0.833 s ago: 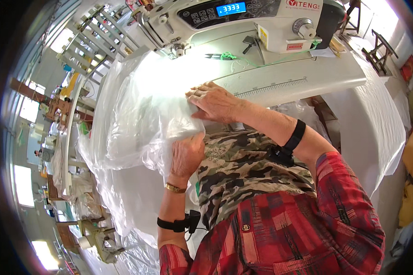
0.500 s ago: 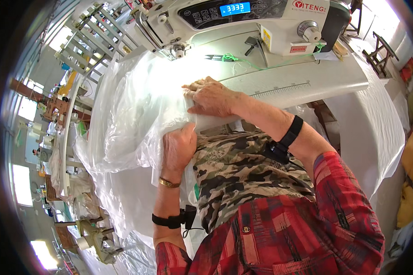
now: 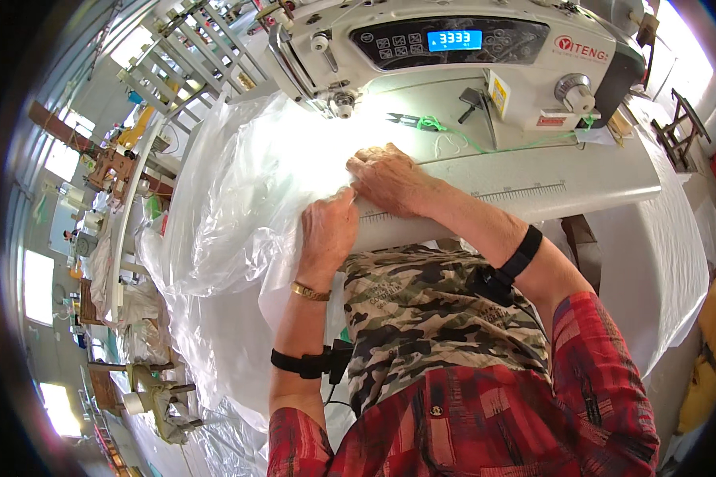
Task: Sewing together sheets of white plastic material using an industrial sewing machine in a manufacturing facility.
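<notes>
A big sheet of clear, milky plastic film (image 3: 227, 203) spreads in folds over the left side of the sewing table and hangs down its front. My left hand (image 3: 328, 234) pinches the film's right edge at the front of the table, fingers curled. Just beyond it, my right hand (image 3: 394, 181) is closed on the same edge, its fingertips bent down onto it and the wrist over the tabletop. The two hands nearly touch. Above them stands a white sewing machine (image 3: 469, 75), its needle end (image 3: 342, 103) lit by a bright lamp. Glare hides the film beneath the needle.
Small dark snips (image 3: 406, 120) with a green cord (image 3: 431, 124) lie on the table (image 3: 612, 171) right of the needle. A camouflage apron (image 3: 445, 318) covers my lap. White sheeting (image 3: 644, 270) hangs at the right. A metal rack (image 3: 191, 60) stands behind left.
My left hand has moved forward along the film's edge, up close to my right hand. The view has shifted, so the machine sits lower and farther right.
</notes>
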A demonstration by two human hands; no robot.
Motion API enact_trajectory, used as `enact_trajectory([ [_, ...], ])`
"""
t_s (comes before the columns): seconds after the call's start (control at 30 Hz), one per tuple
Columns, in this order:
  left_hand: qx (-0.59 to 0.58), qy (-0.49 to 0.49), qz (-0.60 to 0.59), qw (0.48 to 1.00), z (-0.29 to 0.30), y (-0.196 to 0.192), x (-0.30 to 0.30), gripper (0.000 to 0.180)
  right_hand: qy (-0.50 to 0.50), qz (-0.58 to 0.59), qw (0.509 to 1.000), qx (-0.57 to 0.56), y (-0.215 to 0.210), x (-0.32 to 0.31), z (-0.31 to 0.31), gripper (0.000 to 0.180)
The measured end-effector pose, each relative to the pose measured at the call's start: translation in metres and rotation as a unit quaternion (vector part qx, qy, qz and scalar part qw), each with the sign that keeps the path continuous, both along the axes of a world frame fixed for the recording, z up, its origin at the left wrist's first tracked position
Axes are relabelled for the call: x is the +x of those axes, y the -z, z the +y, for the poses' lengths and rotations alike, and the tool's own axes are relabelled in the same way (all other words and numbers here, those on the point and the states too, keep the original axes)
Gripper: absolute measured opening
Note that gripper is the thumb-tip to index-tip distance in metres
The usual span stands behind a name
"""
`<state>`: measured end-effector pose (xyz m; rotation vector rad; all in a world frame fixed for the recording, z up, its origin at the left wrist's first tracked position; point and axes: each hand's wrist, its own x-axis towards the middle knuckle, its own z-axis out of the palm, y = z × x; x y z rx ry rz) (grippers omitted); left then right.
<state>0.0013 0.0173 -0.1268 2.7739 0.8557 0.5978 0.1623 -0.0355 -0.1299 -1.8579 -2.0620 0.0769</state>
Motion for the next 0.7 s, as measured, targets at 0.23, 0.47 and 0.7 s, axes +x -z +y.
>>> enact_trajectory([
  [0.23,0.008,-0.034,0.028,0.999,0.019,0.002,0.024,0.012,0.066,-0.03,0.996,0.056,0.014,0.006,0.007,0.031],
  [0.47,-0.006,-0.046,-0.016,0.999,0.03,-0.001,0.048,0.014,0.111,-0.025,0.992,0.052,0.026,0.012,0.013,0.036],
  [0.7,-0.017,-0.096,-0.038,0.995,0.053,0.012,0.054,0.022,0.06,-0.1,0.993,0.033,0.017,0.021,0.019,0.033],
])
